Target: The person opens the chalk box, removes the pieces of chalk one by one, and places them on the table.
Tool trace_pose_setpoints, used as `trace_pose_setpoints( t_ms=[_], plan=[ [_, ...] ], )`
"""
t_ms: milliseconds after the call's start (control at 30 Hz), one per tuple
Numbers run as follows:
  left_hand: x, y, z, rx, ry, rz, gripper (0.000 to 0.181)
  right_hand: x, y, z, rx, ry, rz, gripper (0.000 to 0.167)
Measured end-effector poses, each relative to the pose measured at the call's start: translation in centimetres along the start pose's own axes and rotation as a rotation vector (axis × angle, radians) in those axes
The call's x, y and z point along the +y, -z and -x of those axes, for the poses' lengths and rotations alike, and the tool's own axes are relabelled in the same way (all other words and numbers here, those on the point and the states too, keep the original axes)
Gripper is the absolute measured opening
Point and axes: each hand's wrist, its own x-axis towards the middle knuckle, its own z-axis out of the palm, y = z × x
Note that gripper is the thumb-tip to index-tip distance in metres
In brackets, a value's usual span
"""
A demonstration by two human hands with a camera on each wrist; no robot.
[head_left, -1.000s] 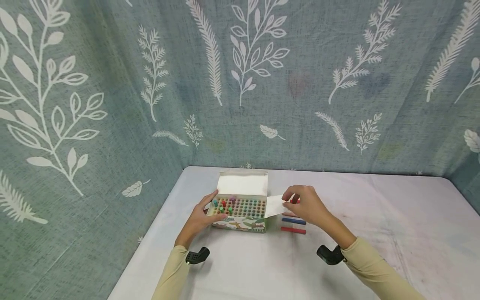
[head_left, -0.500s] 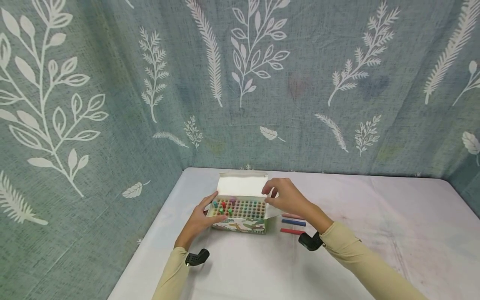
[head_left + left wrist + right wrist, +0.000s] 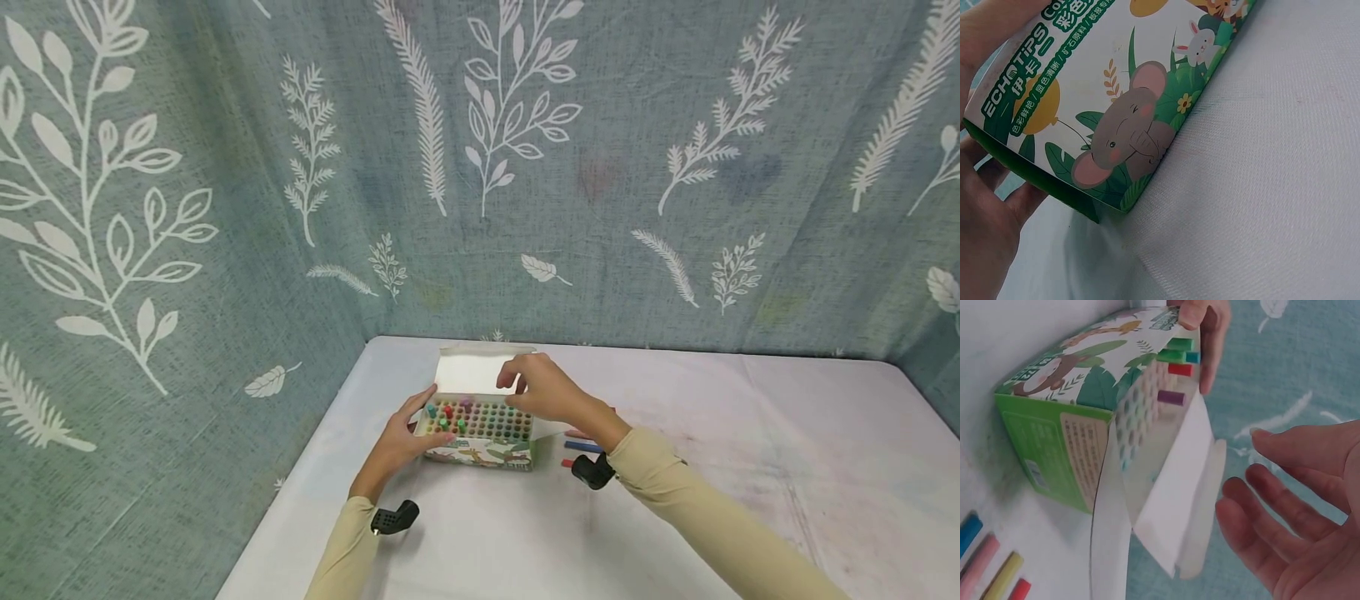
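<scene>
A cardboard box of coloured chalk sticks stands with its lid raised. My left hand grips its left end, the thumb over the front edge; the left wrist view shows that hand around the printed box. Several sticks poke up at the left, among them a purple one and a red one. Above the box's right part, before the white lid, hovers my right hand. In the right wrist view this hand has loosely bent, parted fingers with nothing between them.
Right of the box, partly under my right arm, lie a blue stick, a pink stick and a red stick; a yellow stick shows too. A white side flap sticks out. A patterned curtain hangs behind.
My right hand has moved left, from beside the side flap to above the box, and its arm now covers part of the loose sticks. My left hand has stayed on the box.
</scene>
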Motion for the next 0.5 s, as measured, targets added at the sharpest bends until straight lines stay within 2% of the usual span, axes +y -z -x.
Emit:
trace_pose_setpoints(
  t_ms=[167, 500],
  plan=[
    [0.0, 0.1, 0.0, 0.002, -0.002, 0.014, 0.091, -0.4, -0.7, -1.1, -0.025, 0.032, -0.021, 0.015],
    [-0.3, 0.1, -0.1, 0.002, -0.016, 0.024, 0.091, -0.2, -2.9, -3.8, -0.084, 0.06, 0.011, 0.016]
  ],
)
